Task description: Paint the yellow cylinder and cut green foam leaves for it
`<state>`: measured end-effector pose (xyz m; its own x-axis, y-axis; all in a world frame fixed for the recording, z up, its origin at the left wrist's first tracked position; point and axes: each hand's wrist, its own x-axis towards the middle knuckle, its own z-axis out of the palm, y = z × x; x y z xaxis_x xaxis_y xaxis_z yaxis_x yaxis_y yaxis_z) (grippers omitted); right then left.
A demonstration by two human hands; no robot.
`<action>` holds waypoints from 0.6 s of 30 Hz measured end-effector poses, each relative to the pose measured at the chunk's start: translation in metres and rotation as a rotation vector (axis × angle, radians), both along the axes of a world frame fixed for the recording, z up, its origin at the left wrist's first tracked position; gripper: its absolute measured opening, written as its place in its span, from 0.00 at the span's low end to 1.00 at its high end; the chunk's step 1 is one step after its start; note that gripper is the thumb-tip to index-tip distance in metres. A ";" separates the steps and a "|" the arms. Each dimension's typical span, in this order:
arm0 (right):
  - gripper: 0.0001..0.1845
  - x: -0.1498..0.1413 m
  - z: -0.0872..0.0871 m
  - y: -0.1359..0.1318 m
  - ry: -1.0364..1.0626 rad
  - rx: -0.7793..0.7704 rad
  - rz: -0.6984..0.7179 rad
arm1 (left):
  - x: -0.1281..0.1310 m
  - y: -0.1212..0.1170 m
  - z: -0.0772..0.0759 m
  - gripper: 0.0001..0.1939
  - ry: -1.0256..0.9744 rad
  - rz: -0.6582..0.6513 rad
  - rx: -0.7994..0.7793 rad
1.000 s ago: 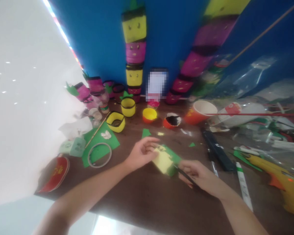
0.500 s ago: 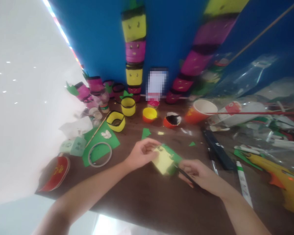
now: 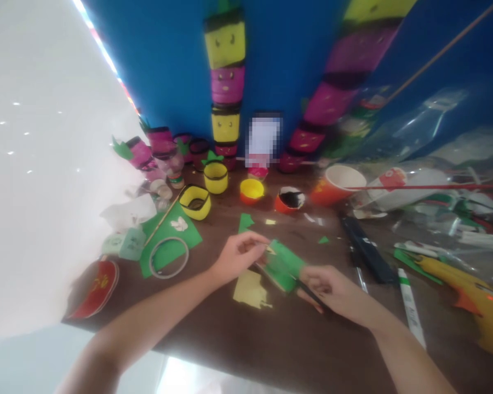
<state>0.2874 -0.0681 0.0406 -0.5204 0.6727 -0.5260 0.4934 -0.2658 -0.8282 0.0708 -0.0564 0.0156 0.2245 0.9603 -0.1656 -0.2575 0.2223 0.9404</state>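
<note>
My left hand (image 3: 241,253) is closed in a pinch, with a small pale yellow paper piece (image 3: 271,250) at its fingertips. It is at the upper left edge of a piece of green paper (image 3: 286,262). From the right, my right hand (image 3: 326,287) is closed on a slim dark tool (image 3: 310,290), blurred, kind unclear; its fingers also meet the green paper's right edge. A larger yellow paper piece (image 3: 250,290) with a ragged edge lies on the table just below my left hand.
A roll of tape (image 3: 169,241) rests on a green sheet (image 3: 192,234) at left. Painted cups (image 3: 195,203) stand behind. To the right are a black case (image 3: 370,249), a marker (image 3: 411,309), a yellow glue gun (image 3: 476,295) and clear plastic bottles (image 3: 419,189).
The larger yellow paper has come off the green paper and dropped to the table, lower left. The green surface now shows. Both hands have hardly moved.
</note>
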 end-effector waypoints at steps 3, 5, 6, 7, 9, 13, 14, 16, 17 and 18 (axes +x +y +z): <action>0.20 0.000 0.000 0.000 0.005 -0.013 0.000 | 0.001 -0.001 0.000 0.16 0.025 0.015 0.008; 0.20 -0.001 0.000 0.000 -0.002 -0.012 0.008 | 0.001 -0.001 0.000 0.16 0.038 0.030 0.011; 0.21 -0.001 0.000 0.000 -0.009 -0.008 0.012 | 0.002 0.000 0.001 0.16 0.042 0.040 0.006; 0.21 0.000 0.000 0.000 -0.013 -0.004 0.016 | 0.002 0.000 0.001 0.16 0.043 0.053 -0.002; 0.22 0.001 0.000 -0.001 -0.026 0.009 0.013 | 0.002 0.001 0.002 0.16 0.035 0.087 -0.018; 0.26 0.010 0.002 -0.001 -0.005 0.028 -0.010 | 0.001 0.004 0.002 0.13 0.024 0.197 -0.013; 0.26 0.012 0.002 -0.001 0.009 0.035 -0.014 | 0.001 0.005 0.002 0.13 0.018 0.226 -0.013; 0.25 0.012 0.003 0.000 0.022 0.057 -0.026 | 0.001 0.005 0.002 0.13 -0.005 0.261 -0.024; 0.25 0.011 0.002 0.000 0.017 0.071 -0.039 | 0.001 0.005 0.002 0.13 -0.018 0.262 -0.032; 0.24 0.009 0.002 0.000 0.011 0.083 -0.055 | 0.001 0.005 0.003 0.14 -0.027 0.254 -0.038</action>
<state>0.2965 -0.0681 0.0423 -0.4868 0.7415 -0.4617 0.4709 -0.2224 -0.8537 0.0722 -0.0512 0.0182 -0.0187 0.9797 -0.1995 -0.3346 0.1819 0.9246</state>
